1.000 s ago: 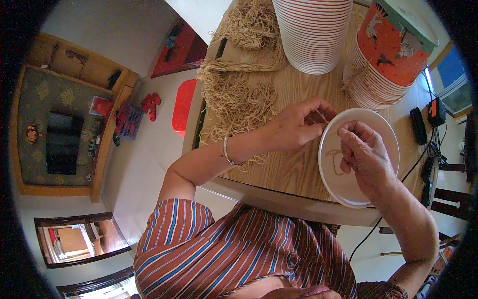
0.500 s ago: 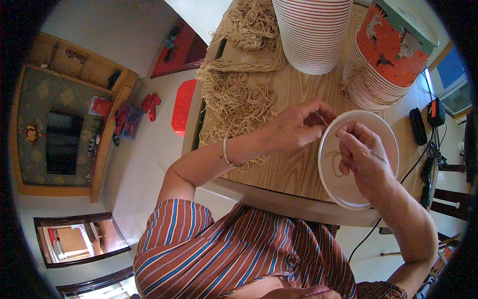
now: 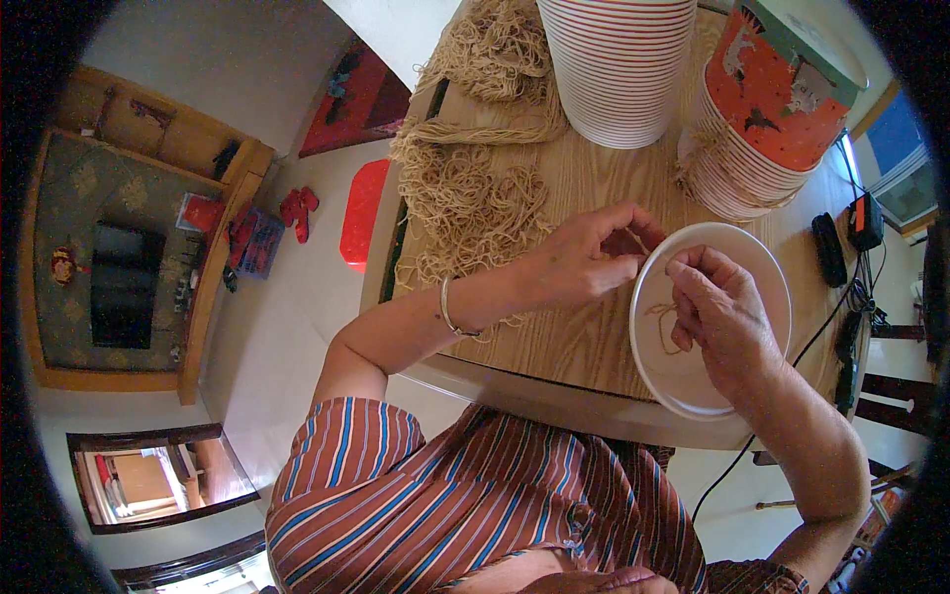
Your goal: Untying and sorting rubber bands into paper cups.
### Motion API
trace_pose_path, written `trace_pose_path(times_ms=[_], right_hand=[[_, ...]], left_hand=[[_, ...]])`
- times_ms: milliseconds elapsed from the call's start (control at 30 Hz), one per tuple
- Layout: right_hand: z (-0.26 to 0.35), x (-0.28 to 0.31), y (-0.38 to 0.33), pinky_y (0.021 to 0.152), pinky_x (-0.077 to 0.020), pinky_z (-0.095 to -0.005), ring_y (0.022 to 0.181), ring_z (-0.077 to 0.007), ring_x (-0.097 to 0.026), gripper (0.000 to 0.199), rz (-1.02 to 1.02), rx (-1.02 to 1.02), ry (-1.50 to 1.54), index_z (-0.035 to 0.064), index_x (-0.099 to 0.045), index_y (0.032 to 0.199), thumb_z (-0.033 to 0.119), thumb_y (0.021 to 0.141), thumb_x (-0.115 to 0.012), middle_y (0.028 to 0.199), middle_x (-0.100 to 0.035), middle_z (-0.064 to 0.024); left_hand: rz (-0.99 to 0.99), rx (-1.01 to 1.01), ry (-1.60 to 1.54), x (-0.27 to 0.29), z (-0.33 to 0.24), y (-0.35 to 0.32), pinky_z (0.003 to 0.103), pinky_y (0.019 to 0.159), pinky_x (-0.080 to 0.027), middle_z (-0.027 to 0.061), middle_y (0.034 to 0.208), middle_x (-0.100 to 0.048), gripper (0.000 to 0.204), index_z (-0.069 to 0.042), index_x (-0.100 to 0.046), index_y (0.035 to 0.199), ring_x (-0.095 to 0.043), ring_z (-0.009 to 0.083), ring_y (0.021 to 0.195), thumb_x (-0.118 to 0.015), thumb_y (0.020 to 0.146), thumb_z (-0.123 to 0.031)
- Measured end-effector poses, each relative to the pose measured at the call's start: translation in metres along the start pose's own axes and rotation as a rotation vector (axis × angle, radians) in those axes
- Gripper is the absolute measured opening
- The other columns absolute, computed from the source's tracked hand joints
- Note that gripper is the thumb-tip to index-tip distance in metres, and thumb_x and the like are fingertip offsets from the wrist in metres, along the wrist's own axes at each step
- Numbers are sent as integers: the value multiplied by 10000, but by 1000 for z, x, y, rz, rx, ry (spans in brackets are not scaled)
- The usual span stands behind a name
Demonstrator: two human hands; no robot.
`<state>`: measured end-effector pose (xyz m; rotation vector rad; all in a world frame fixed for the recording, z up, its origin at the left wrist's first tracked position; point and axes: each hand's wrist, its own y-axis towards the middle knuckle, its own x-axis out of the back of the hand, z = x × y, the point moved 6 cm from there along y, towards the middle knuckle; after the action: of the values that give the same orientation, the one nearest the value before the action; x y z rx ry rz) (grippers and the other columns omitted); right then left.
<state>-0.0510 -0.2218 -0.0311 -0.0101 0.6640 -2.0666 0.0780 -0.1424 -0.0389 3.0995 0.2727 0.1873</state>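
Observation:
A white paper bucket (image 3: pixel 693 381) sits on the table with its open mouth toward me. My left hand (image 3: pixel 599 252) is at the outside of its rim, fingers bent and closed. Its fingertips are partly hidden by the rim, and what they pinch is unclear. Inside the mouth, my right hand (image 3: pixel 717 307) is closed in a pinch near the left wall. A thin beige string (image 3: pixel 665 322) hangs in a loop from its fingers against the white inside.
Tangled beige strings (image 3: pixel 475 203) lie in heaps at the table's left. Behind stand a tall stack of white buckets (image 3: pixel 623 79) and a stack with an orange, animal-patterned bucket (image 3: pixel 782 89). Black cables and an adapter (image 3: pixel 866 220) lie at the right. A red stool (image 3: pixel 364 213) stands beyond the left edge.
Both hands stay almost in place, with only slight finger movement at the rim. The bucket has barely shifted.

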Motion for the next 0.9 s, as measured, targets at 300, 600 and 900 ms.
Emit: trace_pose_path(times_ms=[300,600,900], right_hand=[[-2,0,1,413,-388,-228,511,-63,-429,158,16,11,-17,29,-575,912,187,910,-584,664,-470,21],[0,-3,1,423,-390,-231,541,-63,-438,161,22,6,-16,24,-585,931,183,906,-583,674,-470,18],[1,-5,2,437,-393,-228,529,-62,-424,162,25,-6,-21,27,-577,946,183,903,-580,662,-459,29]], left_hand=[[-13,-37,31,0,-3,-1,311,824,-494,92,967,-625,270,-6,-531,1092,-614,164,892,-525,825,-39],[-12,-43,87,0,-9,-4,312,799,-500,89,928,-631,235,-18,-546,1078,-622,167,865,-545,845,-52],[-48,-80,288,3,-11,-3,293,844,-473,66,939,-638,175,-31,-611,1029,-615,153,922,-585,856,-49]])
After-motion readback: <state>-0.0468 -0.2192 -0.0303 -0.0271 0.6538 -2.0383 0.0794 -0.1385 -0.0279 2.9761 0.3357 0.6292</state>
